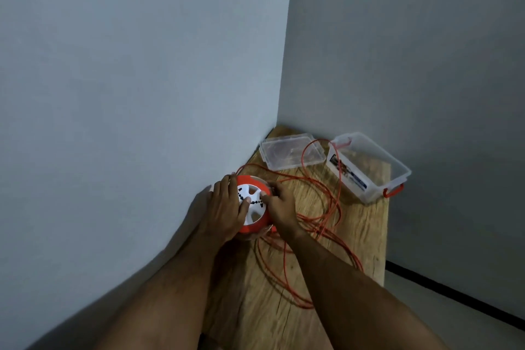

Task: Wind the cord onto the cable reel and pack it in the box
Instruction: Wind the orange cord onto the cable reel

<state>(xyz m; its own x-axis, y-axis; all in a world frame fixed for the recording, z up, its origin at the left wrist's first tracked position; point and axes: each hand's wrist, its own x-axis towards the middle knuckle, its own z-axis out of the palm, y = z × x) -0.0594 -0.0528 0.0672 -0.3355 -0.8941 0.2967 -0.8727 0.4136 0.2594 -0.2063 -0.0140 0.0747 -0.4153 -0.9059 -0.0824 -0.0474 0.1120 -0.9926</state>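
An orange cable reel (253, 202) with a white socket face lies on the wooden table (264, 318), close to the left wall. My left hand (224, 207) grips its left rim, thumb lying on the white face. My right hand (279, 207) grips the right rim, fingers curled over the edge. Loose orange cord (326, 216) sprawls in loops across the table to the right of the reel, and one strand runs up into the clear plastic box (369, 165) at the far right corner.
The box's clear lid (292, 150) lies flat on the table near the far corner, left of the box. The box has orange latch handles. Grey walls close in at the left and back. The table's right edge drops to the floor.
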